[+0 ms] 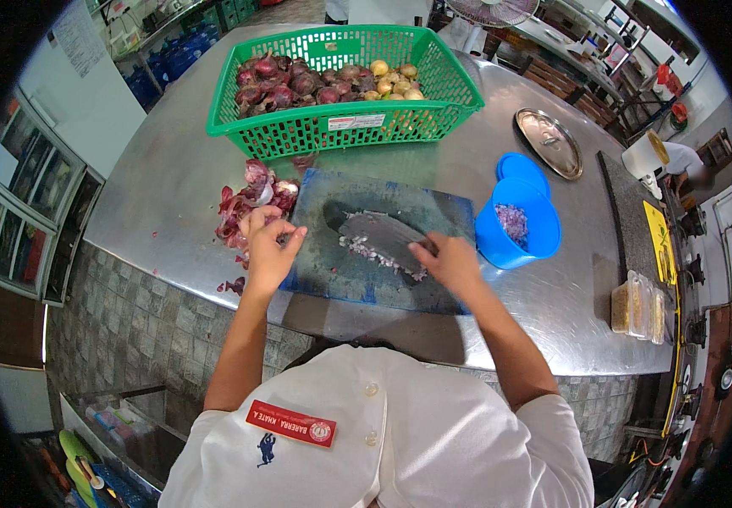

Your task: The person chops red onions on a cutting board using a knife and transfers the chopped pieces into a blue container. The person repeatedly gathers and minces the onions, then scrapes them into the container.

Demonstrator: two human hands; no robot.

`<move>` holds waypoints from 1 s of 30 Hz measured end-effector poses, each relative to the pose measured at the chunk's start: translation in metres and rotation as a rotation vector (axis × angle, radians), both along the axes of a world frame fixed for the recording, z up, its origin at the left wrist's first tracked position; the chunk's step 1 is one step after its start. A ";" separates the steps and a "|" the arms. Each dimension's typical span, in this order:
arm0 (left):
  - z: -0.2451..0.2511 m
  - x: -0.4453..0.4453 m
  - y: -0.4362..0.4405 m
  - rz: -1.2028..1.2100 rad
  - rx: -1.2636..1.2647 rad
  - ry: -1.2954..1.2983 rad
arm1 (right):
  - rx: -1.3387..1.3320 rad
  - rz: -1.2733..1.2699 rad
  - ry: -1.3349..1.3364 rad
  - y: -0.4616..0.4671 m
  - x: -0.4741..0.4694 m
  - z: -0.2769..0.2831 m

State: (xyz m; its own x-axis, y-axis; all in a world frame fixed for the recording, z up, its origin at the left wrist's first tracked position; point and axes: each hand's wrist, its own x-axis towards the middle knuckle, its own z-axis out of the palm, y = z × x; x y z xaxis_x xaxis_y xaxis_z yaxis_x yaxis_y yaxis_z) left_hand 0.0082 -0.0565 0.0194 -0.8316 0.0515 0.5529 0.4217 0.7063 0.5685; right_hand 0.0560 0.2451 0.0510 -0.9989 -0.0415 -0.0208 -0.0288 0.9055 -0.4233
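My right hand (451, 260) grips the dark handle of a broad-bladed kitchen knife (381, 235). Its blade lies low and nearly flat over the worn blue cutting board (321, 279), with finely chopped red onion (369, 251) along its near edge. Left of the board, my left hand (270, 244) hovers with curled fingers, thumb and index finger close together; whether anything is between them is unclear. Beside and partly behind that hand is a heap of red onion skins (232, 213). A blue plastic tub (512, 244) right of the board contains chopped red onion (512, 222).
A green plastic basket (277, 130) of red onions (305, 82) and yellow onions (397, 82) stands behind the board on the steel table (169, 159). Rightward are a blue lid (524, 166), a metal lid (550, 143) and plastic containers (637, 308). A person's arm (683, 168) shows far right.
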 end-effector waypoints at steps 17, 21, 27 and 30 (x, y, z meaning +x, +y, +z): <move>-0.018 0.011 0.015 -0.122 0.056 -0.121 | 0.040 0.015 0.135 0.016 -0.009 0.002; -0.010 0.013 0.031 -0.257 0.030 -0.135 | -0.249 -0.136 0.119 0.020 0.023 0.021; -0.010 0.014 0.040 -0.337 -0.118 -0.294 | -0.570 -0.475 0.086 0.051 0.072 -0.017; -0.010 0.013 0.050 -0.356 -0.210 -0.379 | -0.878 -0.609 0.038 0.047 0.086 -0.031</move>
State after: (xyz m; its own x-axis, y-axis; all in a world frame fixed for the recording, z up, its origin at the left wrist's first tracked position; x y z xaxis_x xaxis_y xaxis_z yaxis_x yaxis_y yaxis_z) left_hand 0.0213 -0.0062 0.0090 -0.8811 0.4427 0.1664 0.4489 0.6721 0.5889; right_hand 0.1421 0.2918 0.0196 -0.8560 0.4792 -0.1942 0.2983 0.1509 -0.9425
